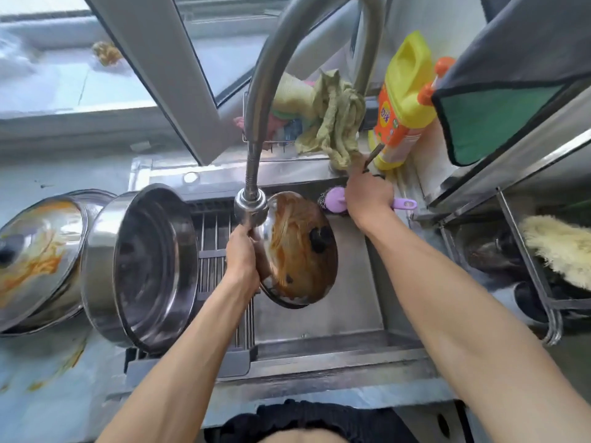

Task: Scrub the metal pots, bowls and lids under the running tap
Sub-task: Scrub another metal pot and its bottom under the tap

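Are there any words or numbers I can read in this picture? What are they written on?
Yellow bottle, orange label: there are blue characters in a yellow patch, but they are too blurred to read.
Yellow bottle, lower white part of the label: small print, too small to read.
Lid, pot, tap and purple brush: no writing shows.
So nothing here can be read for sure.

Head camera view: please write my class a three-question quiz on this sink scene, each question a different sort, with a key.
1. True or false: the left hand holds the greasy lid by its rim.
2. Which is nearest the right hand: A purple brush, B big pot, C green cloth?
3. Fill in: the yellow bottle has an ___ cap.

Key: 1 true; 2 A; 3 orange.
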Available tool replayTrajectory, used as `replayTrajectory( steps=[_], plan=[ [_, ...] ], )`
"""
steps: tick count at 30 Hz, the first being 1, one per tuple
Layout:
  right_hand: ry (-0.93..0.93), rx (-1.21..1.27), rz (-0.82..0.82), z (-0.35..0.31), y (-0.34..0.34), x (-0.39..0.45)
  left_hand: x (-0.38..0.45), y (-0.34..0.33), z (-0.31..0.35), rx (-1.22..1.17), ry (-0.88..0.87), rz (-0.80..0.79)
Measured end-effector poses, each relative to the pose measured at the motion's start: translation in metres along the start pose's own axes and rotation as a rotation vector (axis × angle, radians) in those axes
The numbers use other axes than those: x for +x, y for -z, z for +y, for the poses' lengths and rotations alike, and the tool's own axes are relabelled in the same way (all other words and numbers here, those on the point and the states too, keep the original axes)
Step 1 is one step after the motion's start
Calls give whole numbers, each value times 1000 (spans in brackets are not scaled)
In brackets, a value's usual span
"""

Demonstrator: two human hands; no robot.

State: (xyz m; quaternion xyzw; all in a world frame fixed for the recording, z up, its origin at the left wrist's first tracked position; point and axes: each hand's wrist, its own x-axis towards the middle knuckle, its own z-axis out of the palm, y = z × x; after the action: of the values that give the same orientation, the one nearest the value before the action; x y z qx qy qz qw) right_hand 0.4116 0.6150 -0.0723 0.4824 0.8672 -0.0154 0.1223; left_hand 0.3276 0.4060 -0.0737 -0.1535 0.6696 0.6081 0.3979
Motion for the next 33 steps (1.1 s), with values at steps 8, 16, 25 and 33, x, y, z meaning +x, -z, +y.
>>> replayTrajectory(
  steps=[8,16,25,33],
  plan=[
    [-9,24,20,-5,-2,3,3,-1,-5,-22,46,0],
    [-3,59,69,-4,-9,-1,-5,5,-5,-78,31,-41],
    [26,19,91,-2,-18,2,-5,13,-19,-103,50,-28],
    [18,204,66,1,-17,-8,-1,19,-29,61,-40,15]
  ],
)
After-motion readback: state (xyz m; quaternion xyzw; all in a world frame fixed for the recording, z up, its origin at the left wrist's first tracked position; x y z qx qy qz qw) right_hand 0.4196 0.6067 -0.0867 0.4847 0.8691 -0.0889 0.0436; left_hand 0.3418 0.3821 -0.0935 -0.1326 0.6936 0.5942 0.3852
